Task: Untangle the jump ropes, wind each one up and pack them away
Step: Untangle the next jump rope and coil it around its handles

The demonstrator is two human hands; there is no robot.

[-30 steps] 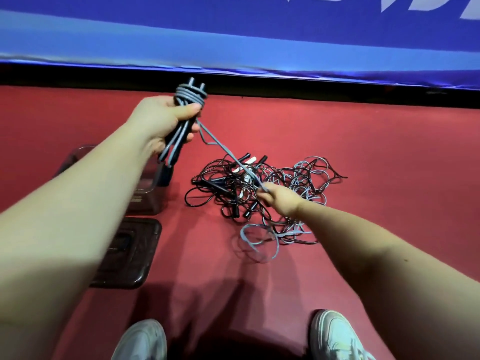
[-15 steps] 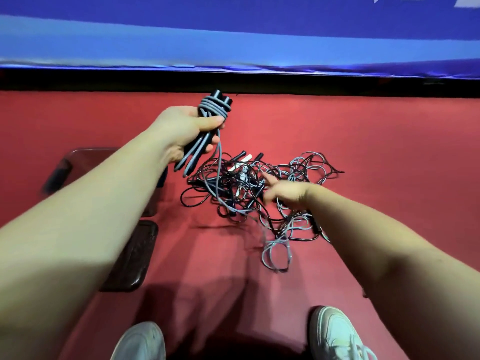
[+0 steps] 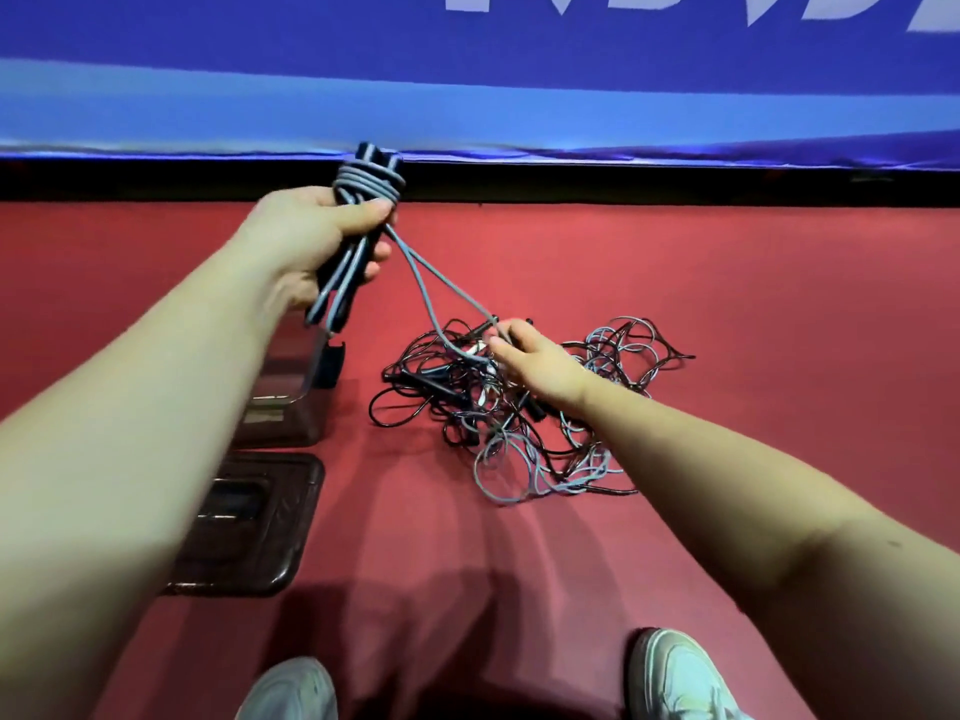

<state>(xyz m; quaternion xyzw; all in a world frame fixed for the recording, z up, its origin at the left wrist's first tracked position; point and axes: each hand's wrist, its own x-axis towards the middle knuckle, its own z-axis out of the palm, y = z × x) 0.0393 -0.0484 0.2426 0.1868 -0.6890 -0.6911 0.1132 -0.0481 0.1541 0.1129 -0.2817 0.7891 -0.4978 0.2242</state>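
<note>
head view: the left hand point(image 3: 322, 236), raised up and left of the tangle of jump ropes point(image 3: 519, 423), has its fingers curled tight around a grey jump rope point(image 3: 370, 181) coiled about black handles. two strands of that rope slope down to the tangle's top edge, where the right hand point(image 3: 543, 368) appears to pinch them between thumb and fingertips. the tangle, black and grey cords with black handles, lies on the red floor point(image 3: 753, 283). just left of the tangle stands a clear box point(image 3: 291, 392); nearer the camera from it lies a dark lid point(image 3: 249, 527). behind the tangle hangs a blue banner point(image 3: 519, 101). two pale shoes point(image 3: 675, 678) show on the near side of the tangle.
</note>
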